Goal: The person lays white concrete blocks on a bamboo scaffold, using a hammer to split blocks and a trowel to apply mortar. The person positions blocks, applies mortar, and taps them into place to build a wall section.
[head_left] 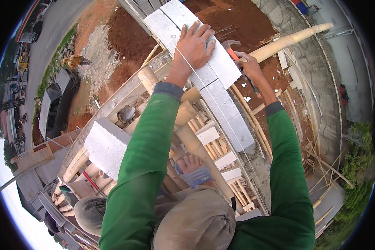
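Observation:
My left hand (196, 46) lies flat with its fingers apart on a white lightweight block (226, 68) on top of a narrow wall. My right hand (251, 67) grips a hammer (232, 53) with an orange and black handle, just right of that block. The hammer's metal head is beside the block's right side; whether they touch I cannot tell. Toward me, the wall continues as a lower course of white blocks (231, 118). A thin string (241, 146) runs along the wall and passes by my left wrist.
A loose white block (106, 148) sits on the bamboo scaffold (191, 139), left of my left arm. A thick bamboo pole (293, 41) juts out at the right. Red soil (233, 18) lies far below. A person (73, 61) and a dark vehicle (58, 104) are down at the left.

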`<state>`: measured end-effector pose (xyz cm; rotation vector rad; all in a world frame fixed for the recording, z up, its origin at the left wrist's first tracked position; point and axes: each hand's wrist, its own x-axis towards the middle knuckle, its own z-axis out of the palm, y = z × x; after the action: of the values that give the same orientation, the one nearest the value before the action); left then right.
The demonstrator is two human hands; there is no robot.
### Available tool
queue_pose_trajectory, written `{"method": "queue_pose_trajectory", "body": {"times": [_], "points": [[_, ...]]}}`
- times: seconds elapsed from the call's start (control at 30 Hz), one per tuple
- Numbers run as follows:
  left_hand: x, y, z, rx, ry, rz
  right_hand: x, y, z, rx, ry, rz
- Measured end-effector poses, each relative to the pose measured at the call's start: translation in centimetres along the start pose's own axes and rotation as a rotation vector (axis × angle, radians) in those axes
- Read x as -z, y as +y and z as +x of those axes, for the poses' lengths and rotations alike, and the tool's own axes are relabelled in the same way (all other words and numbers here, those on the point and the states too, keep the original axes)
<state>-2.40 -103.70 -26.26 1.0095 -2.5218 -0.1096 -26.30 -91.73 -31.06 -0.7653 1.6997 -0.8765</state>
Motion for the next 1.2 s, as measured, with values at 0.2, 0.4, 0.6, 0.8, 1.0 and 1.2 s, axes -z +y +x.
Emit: {"method": "queue_pose_trajectory", "body": {"times": [0.2, 0.4, 0.6, 0.8, 1.0, 1.2], "points": [[-0.1, 0.0, -0.2, 0.007, 0.026, 0.016, 0.7, -0.7, 0.9, -0.012, -0.014, 0.067], [-0.3, 0.2, -0.4, 0.028, 0.019, 0.044, 0.4, 0.1, 0.0, -0.078, -0.062, -0.028], [0.0, 0.3, -0.8, 0.045, 0.011, 0.009, 0.7, -1.0, -5.2, -0.056, 0.160, 0.104], [-0.1, 0.3, -0.7, 0.085, 0.059, -0.058, 5.2, -9.2, -18.3, 0.094, 0.299, 0.155], [-0.3, 0.0, -0.7, 0.019, -0.008, -0.058, 5.6, -16.2, -34.3, 0.342, 0.504, 0.075], [1.3, -0.5, 0.3, -0.015, -0.162, -0.010, -0.4, -14.2, -47.7, 0.298, 0.351, 0.269]]}}
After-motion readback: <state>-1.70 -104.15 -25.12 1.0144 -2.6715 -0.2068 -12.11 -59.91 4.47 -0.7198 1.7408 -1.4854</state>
